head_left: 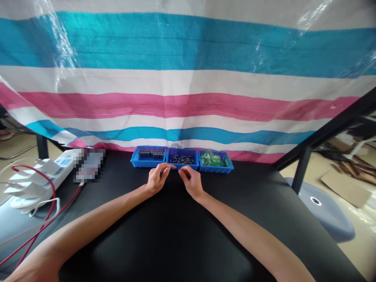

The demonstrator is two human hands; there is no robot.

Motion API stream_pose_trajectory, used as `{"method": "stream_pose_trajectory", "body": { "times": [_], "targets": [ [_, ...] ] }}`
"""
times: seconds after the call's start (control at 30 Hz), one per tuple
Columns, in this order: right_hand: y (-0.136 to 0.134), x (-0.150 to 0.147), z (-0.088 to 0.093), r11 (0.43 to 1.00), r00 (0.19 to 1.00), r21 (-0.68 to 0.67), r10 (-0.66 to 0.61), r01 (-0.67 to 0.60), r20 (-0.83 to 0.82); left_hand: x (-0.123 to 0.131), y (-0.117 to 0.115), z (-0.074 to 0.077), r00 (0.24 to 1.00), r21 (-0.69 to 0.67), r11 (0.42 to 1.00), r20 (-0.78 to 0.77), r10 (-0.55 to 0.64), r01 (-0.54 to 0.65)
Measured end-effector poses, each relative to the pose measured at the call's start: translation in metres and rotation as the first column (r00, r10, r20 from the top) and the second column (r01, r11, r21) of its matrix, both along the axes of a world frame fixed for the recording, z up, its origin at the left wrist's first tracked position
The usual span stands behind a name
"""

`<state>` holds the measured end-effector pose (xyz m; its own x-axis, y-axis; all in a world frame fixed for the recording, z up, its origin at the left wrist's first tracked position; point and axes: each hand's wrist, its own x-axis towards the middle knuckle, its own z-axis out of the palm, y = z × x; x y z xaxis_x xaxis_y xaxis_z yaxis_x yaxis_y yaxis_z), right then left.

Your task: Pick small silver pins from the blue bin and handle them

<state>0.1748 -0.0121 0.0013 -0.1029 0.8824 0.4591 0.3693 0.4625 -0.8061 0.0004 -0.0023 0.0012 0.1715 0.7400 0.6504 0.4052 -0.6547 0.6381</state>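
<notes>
Three small blue trays stand in a row at the back of the black table [176, 235]. The left tray [148, 161] holds dark cylindrical parts, the middle tray [182, 164] thin metal pins, and the right tray [216, 168] green parts. My left hand [158, 178] rests just in front of the middle tray, with thumb and fingertips pinched together near its front rim. My right hand [190, 181] lies close beside it with its fingers curled inward. Anything small between the fingers of either hand is too tiny to make out.
A white power strip [44, 172] with plugs and red cables [49, 203] lies at the table's left edge. A striped tarp [188, 98] hangs behind the trays. A black frame post [302, 168] and a grey round stool [323, 211] stand at the right.
</notes>
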Motion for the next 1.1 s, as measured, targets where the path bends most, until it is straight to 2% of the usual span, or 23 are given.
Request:
{"method": "stream_pose_trajectory", "body": {
  "times": [0.63, 1.1],
  "targets": [
    [0.0005, 0.0006, -0.0004, 1.0, 1.0, -0.005, 0.004, -0.004, 0.015, -0.0014, 0.0027, -0.004, 0.998, 0.074, 0.996, -0.038, 0.051, -0.048],
    [0.0006, 0.0006, -0.0003, 1.0, 1.0, 0.002, 0.004, -0.004, 0.019, -0.0011, 0.002, -0.0026, 1.0, 0.038, 0.999, -0.019, 0.021, -0.02]
  ]
}}
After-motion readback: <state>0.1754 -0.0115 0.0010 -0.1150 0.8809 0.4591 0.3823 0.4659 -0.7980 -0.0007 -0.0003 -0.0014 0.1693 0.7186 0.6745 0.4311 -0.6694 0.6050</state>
